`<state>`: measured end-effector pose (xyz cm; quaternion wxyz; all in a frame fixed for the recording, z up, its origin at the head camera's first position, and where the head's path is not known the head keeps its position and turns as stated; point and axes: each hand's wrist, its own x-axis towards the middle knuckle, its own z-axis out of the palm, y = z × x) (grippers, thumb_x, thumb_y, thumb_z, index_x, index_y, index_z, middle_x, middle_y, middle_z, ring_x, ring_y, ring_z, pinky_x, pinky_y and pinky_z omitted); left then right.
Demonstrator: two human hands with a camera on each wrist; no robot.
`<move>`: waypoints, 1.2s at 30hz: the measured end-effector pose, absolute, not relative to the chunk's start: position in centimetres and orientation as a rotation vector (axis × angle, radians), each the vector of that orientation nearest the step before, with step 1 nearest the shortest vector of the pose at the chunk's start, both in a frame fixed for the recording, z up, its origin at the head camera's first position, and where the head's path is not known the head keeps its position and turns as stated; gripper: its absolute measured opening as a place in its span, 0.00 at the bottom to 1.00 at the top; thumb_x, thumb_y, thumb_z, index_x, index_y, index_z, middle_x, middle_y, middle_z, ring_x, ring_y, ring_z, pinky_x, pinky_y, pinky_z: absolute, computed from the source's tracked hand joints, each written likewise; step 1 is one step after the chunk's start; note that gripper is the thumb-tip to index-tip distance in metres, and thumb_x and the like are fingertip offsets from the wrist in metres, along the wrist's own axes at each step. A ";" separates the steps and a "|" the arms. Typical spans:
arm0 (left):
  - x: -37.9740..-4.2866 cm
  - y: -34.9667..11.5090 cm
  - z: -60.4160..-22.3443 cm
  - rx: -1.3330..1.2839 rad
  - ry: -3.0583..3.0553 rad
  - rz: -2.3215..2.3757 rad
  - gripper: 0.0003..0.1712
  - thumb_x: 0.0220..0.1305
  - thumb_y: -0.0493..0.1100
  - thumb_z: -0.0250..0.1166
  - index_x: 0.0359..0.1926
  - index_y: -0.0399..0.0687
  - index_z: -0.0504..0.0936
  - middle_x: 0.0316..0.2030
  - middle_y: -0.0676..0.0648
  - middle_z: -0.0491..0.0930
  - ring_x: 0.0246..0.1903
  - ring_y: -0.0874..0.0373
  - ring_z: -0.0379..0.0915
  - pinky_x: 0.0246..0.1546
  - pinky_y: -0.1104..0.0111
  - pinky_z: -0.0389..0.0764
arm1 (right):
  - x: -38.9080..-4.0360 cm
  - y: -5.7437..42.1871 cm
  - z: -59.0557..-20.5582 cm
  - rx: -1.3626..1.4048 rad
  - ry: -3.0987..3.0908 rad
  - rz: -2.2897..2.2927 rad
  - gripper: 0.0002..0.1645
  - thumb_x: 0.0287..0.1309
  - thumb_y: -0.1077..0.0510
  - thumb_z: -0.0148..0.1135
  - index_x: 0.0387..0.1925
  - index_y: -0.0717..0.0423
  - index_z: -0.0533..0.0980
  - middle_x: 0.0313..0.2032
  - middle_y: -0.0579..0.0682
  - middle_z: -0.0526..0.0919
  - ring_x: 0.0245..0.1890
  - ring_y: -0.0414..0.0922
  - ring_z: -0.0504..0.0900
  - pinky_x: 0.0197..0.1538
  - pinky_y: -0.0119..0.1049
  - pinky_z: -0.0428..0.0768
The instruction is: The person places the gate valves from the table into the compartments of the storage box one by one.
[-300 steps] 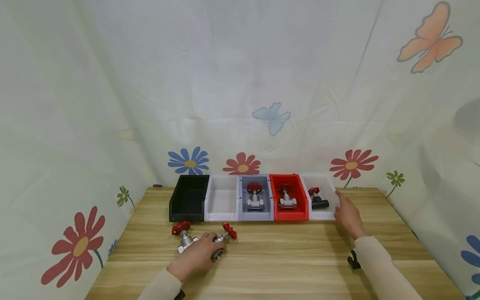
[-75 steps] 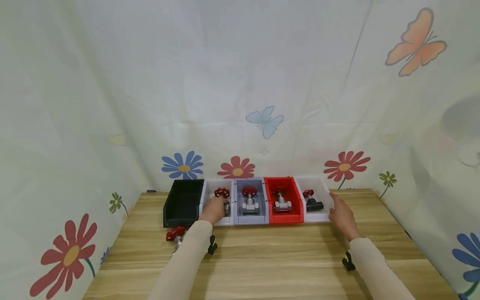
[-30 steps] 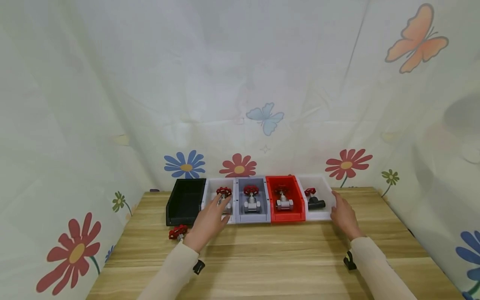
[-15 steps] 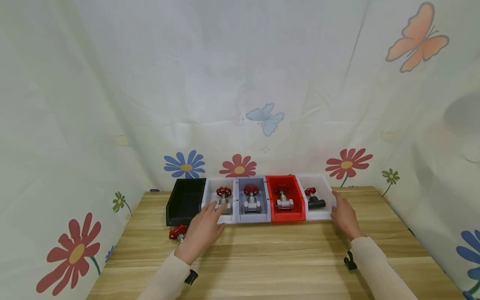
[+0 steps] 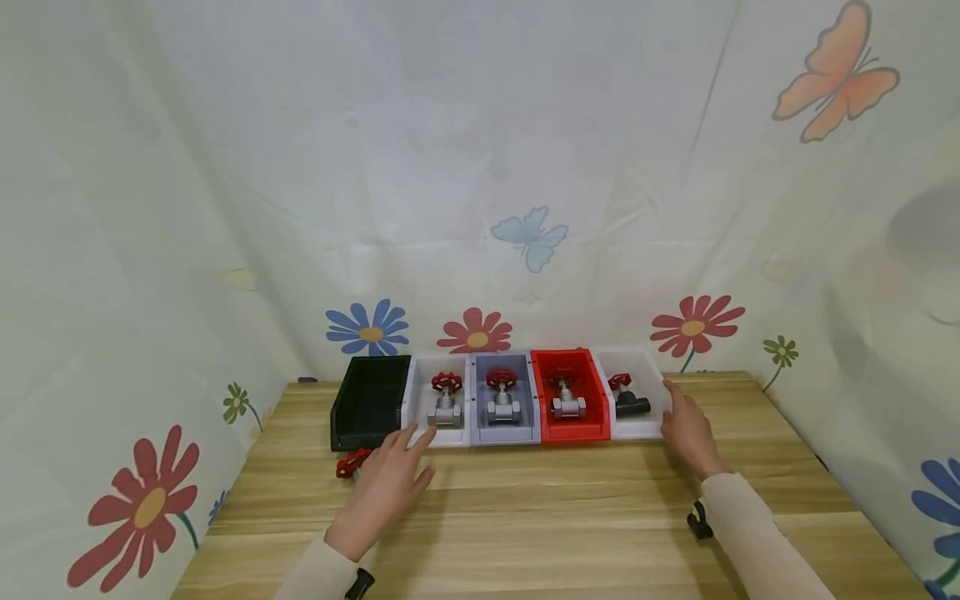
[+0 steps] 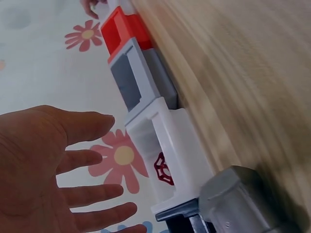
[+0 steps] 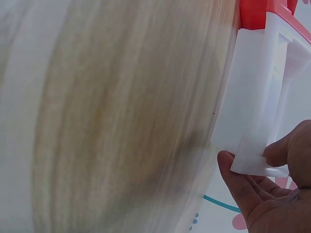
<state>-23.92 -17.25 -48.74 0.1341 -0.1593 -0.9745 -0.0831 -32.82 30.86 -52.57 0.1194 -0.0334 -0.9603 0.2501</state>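
Note:
My left hand [image 5: 386, 487], fingers spread and holding nothing, hovers in front of the bins. Partly under it lies a valve with a red handwheel [image 5: 352, 463]; its grey metal body [image 6: 238, 199] looms close in the left wrist view. Beyond the fingertips, the left white bin [image 5: 417, 400] holds a metal valve [image 5: 446, 408]. My right hand [image 5: 692, 433] pinches the side wall of the right white bin [image 7: 250, 92], thumb over the rim and fingers outside. Inside that bin sits a black valve [image 5: 632, 405] with a red handwheel.
Between the white bins stand a grey bin [image 5: 483, 429] and a red bin [image 5: 576, 432], each with a metal valve inside. A black bin [image 5: 367, 417] ends the row on the left. Behind the wooden table [image 5: 555, 525] hangs a flowered curtain [image 5: 420, 167].
A metal valve has gone from the table into the left white bin, carried by my left hand. That hand let go and drew back toward the front left. The right hand stays on its bin.

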 end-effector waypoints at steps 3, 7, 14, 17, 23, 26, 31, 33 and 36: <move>-23.5 -17.7 -49.1 -0.462 -2.809 -0.235 0.33 0.58 0.51 0.71 0.65 0.55 0.75 0.63 0.39 0.74 0.59 0.40 0.73 0.48 0.46 0.80 | -32.8 30.8 -52.5 -0.100 -2.809 0.736 0.34 0.64 0.68 0.49 0.70 0.66 0.56 0.55 0.78 0.71 0.52 0.71 0.74 0.54 0.66 0.72; -23.0 -18.3 -49.5 -0.460 -2.795 -0.228 0.33 0.57 0.51 0.72 0.63 0.54 0.76 0.62 0.39 0.75 0.58 0.40 0.74 0.45 0.46 0.80 | -32.8 30.9 -52.5 -0.103 -2.808 0.738 0.34 0.64 0.68 0.49 0.71 0.66 0.56 0.56 0.77 0.71 0.53 0.71 0.74 0.54 0.66 0.72; -22.2 -19.1 -50.1 -0.436 -2.828 -0.233 0.34 0.56 0.50 0.72 0.64 0.53 0.75 0.62 0.39 0.75 0.58 0.39 0.73 0.47 0.42 0.78 | -32.9 30.9 -52.5 -0.122 -2.820 0.750 0.34 0.65 0.68 0.49 0.71 0.66 0.56 0.56 0.77 0.70 0.54 0.71 0.74 0.55 0.66 0.72; -21.8 -19.5 -50.6 -0.427 -2.835 -0.235 0.35 0.56 0.49 0.73 0.65 0.53 0.74 0.61 0.39 0.75 0.58 0.38 0.74 0.51 0.41 0.77 | -33.0 30.9 -52.5 -0.127 -2.824 0.752 0.34 0.65 0.68 0.49 0.71 0.66 0.56 0.58 0.77 0.70 0.55 0.71 0.73 0.56 0.66 0.72; -21.3 -20.6 -51.9 -0.437 -2.753 -0.212 0.35 0.53 0.48 0.74 0.63 0.52 0.76 0.58 0.39 0.77 0.53 0.38 0.76 0.48 0.45 0.79 | -32.9 30.8 -52.6 -0.121 -2.816 0.740 0.34 0.64 0.68 0.50 0.71 0.66 0.56 0.58 0.77 0.70 0.55 0.71 0.73 0.56 0.66 0.71; -21.1 -21.0 -52.2 -0.437 -2.755 -0.207 0.35 0.52 0.48 0.75 0.62 0.52 0.77 0.56 0.41 0.77 0.51 0.41 0.77 0.47 0.48 0.79 | -32.9 30.8 -52.6 -0.117 -2.808 0.732 0.34 0.64 0.68 0.50 0.71 0.66 0.57 0.57 0.77 0.71 0.54 0.71 0.73 0.56 0.66 0.71; -20.8 -21.4 -52.2 -0.411 -2.788 -0.221 0.34 0.52 0.47 0.75 0.62 0.52 0.77 0.55 0.41 0.78 0.51 0.42 0.76 0.46 0.48 0.80 | -32.8 30.8 -52.5 -0.119 -2.811 0.734 0.34 0.64 0.68 0.50 0.71 0.66 0.57 0.57 0.77 0.71 0.54 0.71 0.73 0.56 0.66 0.71; -20.7 -21.5 -52.2 -0.396 -2.795 -0.222 0.33 0.52 0.48 0.75 0.61 0.52 0.78 0.55 0.41 0.78 0.51 0.42 0.76 0.44 0.49 0.80 | -32.8 30.8 -52.4 -0.117 -2.815 0.735 0.34 0.64 0.68 0.50 0.71 0.66 0.56 0.57 0.77 0.71 0.54 0.71 0.73 0.56 0.66 0.71; -20.6 -21.7 -52.3 -0.376 -2.798 -0.218 0.31 0.53 0.48 0.74 0.59 0.52 0.79 0.52 0.41 0.78 0.50 0.43 0.75 0.40 0.50 0.81 | -32.7 30.8 -52.4 -0.112 -2.820 0.735 0.34 0.64 0.68 0.50 0.71 0.67 0.56 0.57 0.77 0.71 0.54 0.71 0.73 0.56 0.66 0.71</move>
